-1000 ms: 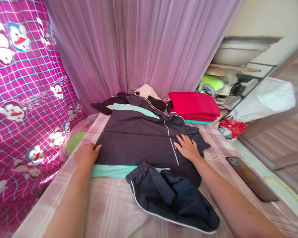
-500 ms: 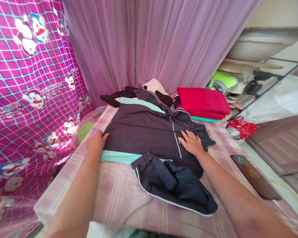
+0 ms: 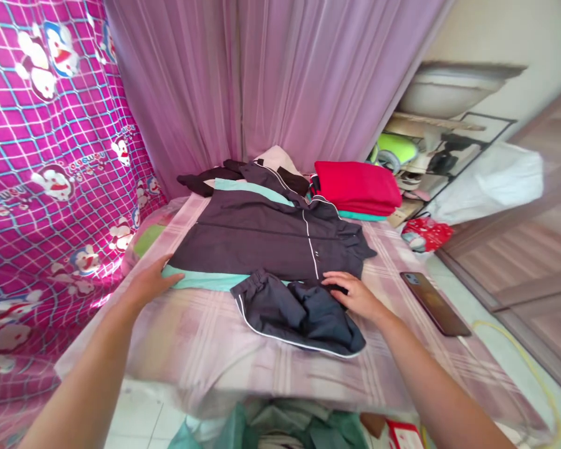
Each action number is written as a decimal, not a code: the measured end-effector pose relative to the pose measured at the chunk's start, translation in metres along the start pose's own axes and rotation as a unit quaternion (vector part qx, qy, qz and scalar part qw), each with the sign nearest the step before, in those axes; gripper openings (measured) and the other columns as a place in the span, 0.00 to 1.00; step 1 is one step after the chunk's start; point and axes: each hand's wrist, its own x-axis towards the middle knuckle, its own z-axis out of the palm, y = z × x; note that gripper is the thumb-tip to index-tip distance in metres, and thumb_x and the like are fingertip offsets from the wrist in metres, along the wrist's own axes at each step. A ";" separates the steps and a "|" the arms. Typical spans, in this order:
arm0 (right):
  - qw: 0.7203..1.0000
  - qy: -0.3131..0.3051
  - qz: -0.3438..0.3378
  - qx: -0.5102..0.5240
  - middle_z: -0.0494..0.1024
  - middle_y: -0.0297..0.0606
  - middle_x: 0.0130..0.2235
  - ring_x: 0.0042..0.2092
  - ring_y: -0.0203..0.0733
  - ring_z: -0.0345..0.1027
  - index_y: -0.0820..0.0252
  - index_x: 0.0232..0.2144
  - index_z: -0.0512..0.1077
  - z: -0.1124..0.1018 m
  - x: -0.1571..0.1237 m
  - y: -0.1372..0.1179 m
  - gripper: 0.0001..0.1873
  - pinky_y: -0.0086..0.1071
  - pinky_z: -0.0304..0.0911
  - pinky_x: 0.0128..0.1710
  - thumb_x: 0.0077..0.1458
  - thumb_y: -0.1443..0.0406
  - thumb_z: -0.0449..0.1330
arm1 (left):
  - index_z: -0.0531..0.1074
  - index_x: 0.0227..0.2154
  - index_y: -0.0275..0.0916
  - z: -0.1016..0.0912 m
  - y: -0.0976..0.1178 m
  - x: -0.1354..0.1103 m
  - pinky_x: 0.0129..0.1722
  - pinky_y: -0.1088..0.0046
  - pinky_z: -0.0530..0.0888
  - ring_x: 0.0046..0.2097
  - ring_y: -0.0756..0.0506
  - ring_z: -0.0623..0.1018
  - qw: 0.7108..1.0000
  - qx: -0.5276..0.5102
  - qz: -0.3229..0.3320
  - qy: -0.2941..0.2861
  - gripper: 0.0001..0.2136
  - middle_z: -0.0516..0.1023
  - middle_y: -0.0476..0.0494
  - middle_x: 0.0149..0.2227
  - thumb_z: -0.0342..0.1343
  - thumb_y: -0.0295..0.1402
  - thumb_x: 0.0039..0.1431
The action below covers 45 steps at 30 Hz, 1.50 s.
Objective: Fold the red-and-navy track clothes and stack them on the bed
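Note:
A dark zip jacket (image 3: pixel 252 246) with teal side panels and white piping lies spread on the table. My left hand (image 3: pixel 152 284) is at the near corner of its hem, thumb over the teal edge and the other fingers partly hidden, closed on the cloth. On the jacket's near side, by the sleeve, rests my right hand (image 3: pixel 358 296), fingers apart and slightly bent, touching the fabric. Dark shorts (image 3: pixel 299 318) with a white-piped edge and elastic waist lie crumpled in front, overlapping the jacket.
A folded red stack of cloth (image 3: pixel 358 187) sits at the back right, beside dark and white garments (image 3: pixel 280 165). A phone (image 3: pixel 434 302) with a cable lies near the checked tablecloth's (image 3: pixel 191 349) right edge. Purple curtains (image 3: pixel 285 81) hang behind; green cloth (image 3: pixel 234 430) is below the front edge.
Both hands have moved to the jacket's near side: my left from the hem's side to its corner, my right from the chest toward the sleeve. The view has shifted right and lower.

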 end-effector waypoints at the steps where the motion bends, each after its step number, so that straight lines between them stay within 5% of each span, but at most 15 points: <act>1: 1.000 -0.018 -0.003 0.000 0.76 0.42 0.56 0.57 0.50 0.70 0.51 0.48 0.78 -0.001 -0.004 -0.003 0.20 0.51 0.65 0.58 0.54 0.67 0.56 | 0.64 0.62 0.35 0.001 0.004 -0.002 0.52 0.60 0.74 0.53 0.33 0.77 1.000 0.026 -0.012 0.007 0.36 0.78 0.34 0.53 0.56 0.49 0.53; 4: 0.999 -0.049 -0.006 -0.008 0.70 0.43 0.62 0.62 0.53 0.64 0.49 0.55 0.75 -0.001 -0.008 -0.008 0.26 0.53 0.61 0.60 0.53 0.67 0.57 | 0.65 0.62 0.34 0.001 0.021 -0.013 0.50 0.53 0.73 0.53 0.30 0.76 0.992 0.107 -0.001 0.073 0.32 0.77 0.29 0.53 0.52 0.45 0.57; 7: 0.997 -0.073 -0.005 -0.014 0.66 0.45 0.65 0.65 0.56 0.60 0.49 0.58 0.72 0.001 -0.008 -0.010 0.28 0.55 0.57 0.62 0.54 0.64 0.60 | 0.74 0.53 0.37 0.003 0.039 -0.030 0.53 0.52 0.72 0.54 0.33 0.76 0.973 0.114 0.138 0.144 0.21 0.75 0.31 0.54 0.49 0.39 0.61; 11: 0.994 -0.108 -0.011 -0.016 0.60 0.45 0.68 0.68 0.57 0.54 0.48 0.59 0.72 -0.001 -0.010 -0.005 0.28 0.55 0.54 0.64 0.55 0.62 0.61 | 0.80 0.40 0.43 0.017 0.052 -0.047 0.52 0.60 0.73 0.48 0.41 0.79 0.938 0.043 0.333 0.087 0.15 0.81 0.41 0.46 0.47 0.39 0.65; 14: 0.990 -0.136 -0.029 -0.012 0.57 0.45 0.70 0.69 0.57 0.51 0.48 0.62 0.68 -0.004 -0.012 0.003 0.32 0.55 0.52 0.65 0.54 0.60 0.63 | 0.79 0.42 0.43 0.028 0.057 -0.051 0.50 0.60 0.74 0.47 0.41 0.79 0.921 0.056 0.382 0.053 0.15 0.82 0.41 0.45 0.50 0.42 0.66; 17: 0.988 -0.143 -0.052 -0.010 0.56 0.45 0.70 0.69 0.57 0.51 0.49 0.60 0.70 -0.002 -0.011 0.008 0.33 0.55 0.52 0.65 0.51 0.60 0.65 | 0.78 0.44 0.42 0.032 0.064 -0.050 0.49 0.59 0.74 0.47 0.40 0.79 0.918 0.078 0.386 0.054 0.15 0.82 0.40 0.44 0.50 0.42 0.66; 21: 0.997 -0.061 -0.054 -0.007 0.70 0.47 0.62 0.64 0.56 0.62 0.53 0.42 0.81 0.007 -0.009 0.009 0.13 0.55 0.58 0.62 0.59 0.61 0.57 | 0.77 0.38 0.41 0.033 0.074 -0.047 0.49 0.60 0.74 0.45 0.42 0.79 0.914 0.067 0.398 0.045 0.15 0.82 0.40 0.42 0.45 0.38 0.69; 24: 0.998 -0.024 -0.060 0.002 0.75 0.47 0.58 0.62 0.55 0.64 0.55 0.34 0.80 0.009 -0.011 0.009 0.13 0.55 0.61 0.60 0.61 0.63 0.54 | 0.75 0.36 0.40 0.034 0.075 -0.051 0.52 0.61 0.74 0.49 0.43 0.78 0.911 0.046 0.408 0.032 0.15 0.81 0.39 0.46 0.42 0.35 0.69; 30: 0.996 -0.068 -0.057 0.013 0.75 0.44 0.58 0.61 0.54 0.65 0.54 0.31 0.80 -0.009 -0.014 0.011 0.09 0.53 0.63 0.59 0.57 0.64 0.58 | 0.73 0.34 0.41 0.031 0.073 -0.062 0.54 0.64 0.73 0.53 0.43 0.76 0.926 0.044 0.374 -0.030 0.15 0.78 0.38 0.51 0.43 0.39 0.68; 34: 0.992 -0.118 -0.032 0.022 0.78 0.41 0.55 0.54 0.47 0.73 0.53 0.35 0.81 -0.031 0.000 -0.003 0.12 0.44 0.66 0.57 0.54 0.67 0.56 | 0.75 0.37 0.42 0.018 0.082 -0.063 0.50 0.65 0.74 0.48 0.42 0.79 0.936 0.072 0.337 -0.067 0.17 0.81 0.40 0.46 0.44 0.44 0.67; 38: 0.998 -0.061 -0.011 -0.009 0.81 0.38 0.50 0.52 0.46 0.74 0.53 0.40 0.80 -0.043 0.033 -0.036 0.16 0.41 0.67 0.55 0.58 0.66 0.53 | 0.76 0.42 0.45 0.014 0.099 -0.048 0.46 0.68 0.75 0.43 0.45 0.80 0.950 0.058 0.304 -0.031 0.18 0.82 0.45 0.39 0.41 0.43 0.68; 41: 0.999 -0.025 -0.014 -0.028 0.81 0.36 0.50 0.52 0.46 0.74 0.51 0.45 0.79 -0.032 0.064 -0.069 0.17 0.40 0.67 0.55 0.61 0.63 0.52 | 0.76 0.47 0.45 0.028 0.111 -0.028 0.53 0.66 0.73 0.49 0.44 0.79 0.944 0.020 0.330 0.000 0.17 0.82 0.44 0.46 0.43 0.41 0.68; 45: 0.996 -0.064 -0.044 -0.047 0.69 0.40 0.63 0.64 0.48 0.62 0.51 0.59 0.70 0.006 0.088 -0.100 0.24 0.45 0.58 0.63 0.65 0.54 0.50 | 0.70 0.58 0.43 0.057 0.117 -0.012 0.63 0.52 0.64 0.64 0.38 0.68 0.948 0.053 0.314 -0.013 0.21 0.71 0.38 0.62 0.44 0.42 0.67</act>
